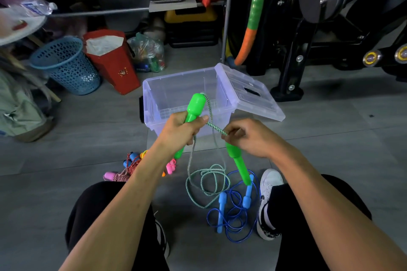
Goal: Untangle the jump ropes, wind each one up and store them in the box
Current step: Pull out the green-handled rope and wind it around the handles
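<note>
Left hand [186, 126] grips green handle [195, 105] upright, over box [154, 94]. Right hand [248, 136] pinches cord [217, 128] just beside. Second handle [239, 164] hangs below right; slack coils on floor [66, 130].

No words or numbers can be read anywhere. The red bag [114, 61] carries a small gold hand sign [122, 72]. The bottle [36, 6] label is too blurred to read.

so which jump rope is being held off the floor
The green-handled rope: left hand grips one handle, right hand pinches its cord. The blue rope lies on the floor.
</note>
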Action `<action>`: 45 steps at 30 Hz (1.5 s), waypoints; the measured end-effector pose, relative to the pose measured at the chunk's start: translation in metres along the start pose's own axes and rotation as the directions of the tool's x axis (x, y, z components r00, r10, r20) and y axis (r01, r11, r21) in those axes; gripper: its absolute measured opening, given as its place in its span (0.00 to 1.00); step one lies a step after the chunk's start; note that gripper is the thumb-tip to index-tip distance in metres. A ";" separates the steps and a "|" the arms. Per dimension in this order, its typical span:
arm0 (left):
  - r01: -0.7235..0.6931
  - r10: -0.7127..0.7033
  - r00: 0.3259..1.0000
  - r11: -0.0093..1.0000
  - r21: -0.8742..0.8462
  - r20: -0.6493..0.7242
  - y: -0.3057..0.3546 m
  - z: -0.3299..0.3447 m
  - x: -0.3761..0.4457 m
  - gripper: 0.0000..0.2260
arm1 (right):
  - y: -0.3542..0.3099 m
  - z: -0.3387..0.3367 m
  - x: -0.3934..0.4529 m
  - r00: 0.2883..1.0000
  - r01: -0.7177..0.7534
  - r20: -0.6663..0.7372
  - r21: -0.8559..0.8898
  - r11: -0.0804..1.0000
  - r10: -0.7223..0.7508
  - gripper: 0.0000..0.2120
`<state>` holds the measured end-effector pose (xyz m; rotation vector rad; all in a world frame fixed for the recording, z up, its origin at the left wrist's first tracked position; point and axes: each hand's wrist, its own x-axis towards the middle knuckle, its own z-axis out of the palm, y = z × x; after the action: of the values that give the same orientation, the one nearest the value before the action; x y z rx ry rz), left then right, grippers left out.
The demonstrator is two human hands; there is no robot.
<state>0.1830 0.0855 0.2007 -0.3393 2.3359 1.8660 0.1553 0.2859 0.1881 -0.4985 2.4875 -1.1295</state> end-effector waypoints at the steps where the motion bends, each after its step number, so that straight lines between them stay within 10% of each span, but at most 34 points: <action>1: 0.007 -0.007 1.000 1.000 0.013 0.016 -0.001 0.001 -0.001 0.13 | 0.001 -0.001 -0.001 1.000 -0.006 0.009 -0.033 0.999 0.007 0.04; 5: -0.001 0.004 1.000 0.995 0.103 -0.028 -0.005 0.002 0.001 0.13 | 0.005 0.003 0.003 0.998 -0.062 -0.029 -0.110 0.992 0.059 0.05; 11: -0.012 0.029 0.999 0.930 0.367 -0.039 -0.012 -0.003 0.002 0.15 | 0.000 0.004 0.013 0.899 -0.251 -0.148 0.595 0.764 0.411 0.04; 22: -0.187 0.123 0.980 0.843 0.505 0.157 -0.013 0.003 -0.005 0.10 | -0.020 0.011 0.016 0.873 -0.234 -0.037 0.843 0.484 0.487 0.05; 27: -0.189 0.131 0.979 0.869 0.458 0.154 -0.007 0.000 -0.011 0.06 | -0.012 0.010 0.012 0.853 -0.117 -0.486 0.180 0.977 0.192 0.11; 33: -0.158 0.069 0.954 0.944 0.291 0.293 0.005 0.003 -0.026 0.05 | -0.028 0.009 0.005 0.957 -0.004 -0.287 0.090 0.996 0.030 0.25; 40: -0.100 0.028 0.957 0.966 0.238 0.289 0.010 0.003 -0.033 0.09 | -0.024 0.022 0.011 0.926 0.016 -0.378 0.081 0.997 0.016 0.25; 45: -0.209 0.201 0.973 0.541 0.815 0.117 -0.003 0.004 -0.026 0.22 | -0.026 0.018 0.012 0.856 -0.085 -0.488 0.196 0.977 0.172 0.19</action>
<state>0.2092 0.0916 0.2033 0.0777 3.0004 0.5862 0.1577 0.2527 0.1949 0.0278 2.7595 -1.5580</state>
